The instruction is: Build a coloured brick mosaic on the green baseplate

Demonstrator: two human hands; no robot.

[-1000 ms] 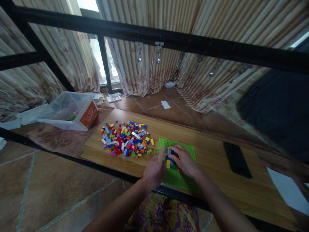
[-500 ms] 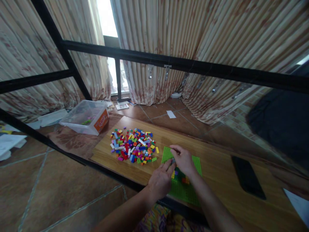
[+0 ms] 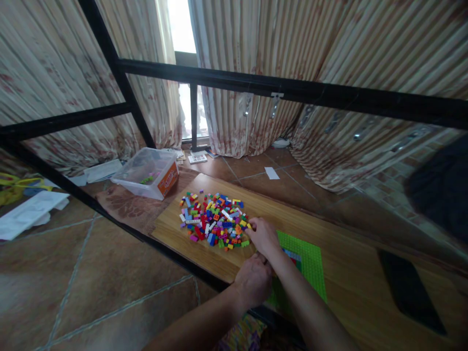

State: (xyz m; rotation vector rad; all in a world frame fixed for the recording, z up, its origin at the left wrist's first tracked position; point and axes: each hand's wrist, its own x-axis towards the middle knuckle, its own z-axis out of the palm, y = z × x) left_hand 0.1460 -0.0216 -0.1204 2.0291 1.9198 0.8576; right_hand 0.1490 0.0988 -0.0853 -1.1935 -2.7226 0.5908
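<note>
My right hand [image 3: 263, 237] is at the right edge of a pile of colourful toy bricks [image 3: 215, 222]. Its fingertips close on a small yellow brick [image 3: 249, 226] lying at that edge. My left hand [image 3: 255, 277] is closed, fingers curled, just below my right hand at the left side of the green baseplate [image 3: 310, 261]. Whatever the left fingers hold is hidden. Red, blue and grey bricks [image 3: 293, 256] show on the baseplate, partly covered by my right forearm.
A wooden table [image 3: 347, 253] carries everything, with a dark phone-shaped slab [image 3: 411, 290] on its right. Beyond the table's left end is a clear plastic box [image 3: 146, 170] holding a few bricks. A black metal rail [image 3: 204, 280] runs along the near side.
My right hand has left the baseplate and moved left to the brick pile. The left hand has drawn back to the plate's edge and its fingers have curled. The view has swung left.
</note>
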